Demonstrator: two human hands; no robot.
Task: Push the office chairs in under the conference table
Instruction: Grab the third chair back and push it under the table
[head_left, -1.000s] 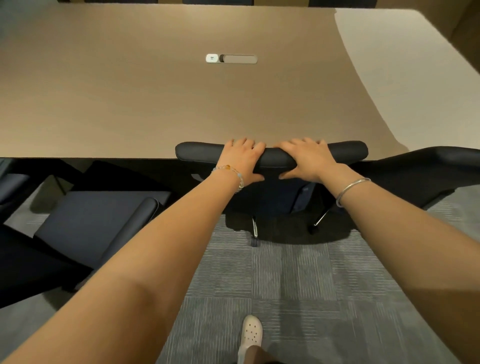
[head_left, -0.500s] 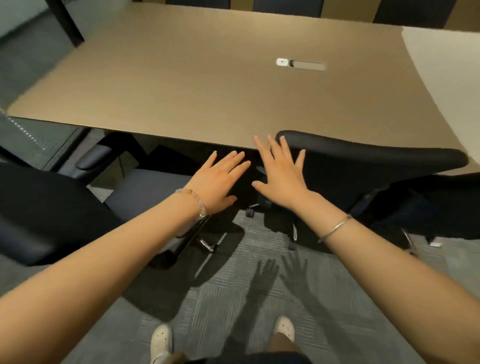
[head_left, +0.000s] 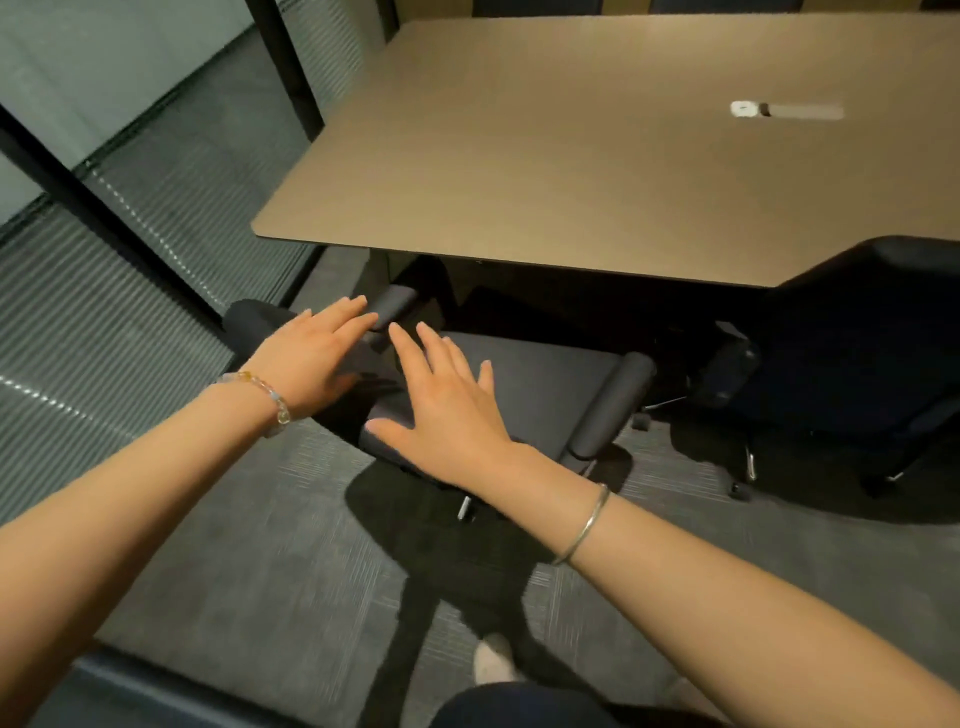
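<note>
A dark office chair (head_left: 550, 379) stands turned sideways at the near left corner of the tan conference table (head_left: 519, 156), with its seat and both armrests out in front of the table edge. My left hand (head_left: 311, 353) is open, fingers spread, over the chair's black backrest at the left. Over the seat's near left part, my right hand (head_left: 447, 410) is also open. Whether either palm touches the chair cannot be told. A second black chair (head_left: 857, 353) sits at the right with its backrest against the table edge.
A glass wall with black frame posts (head_left: 104, 218) runs close along the left. A white power socket (head_left: 745, 109) is set in the tabletop. Grey carpet (head_left: 291, 545) lies between me and the chair. My foot (head_left: 493, 660) shows below.
Both hands let go of the backrest of the first chair, which now stands at the right. The view swung left, and my open hands now reach over the chair at the table's corner.
</note>
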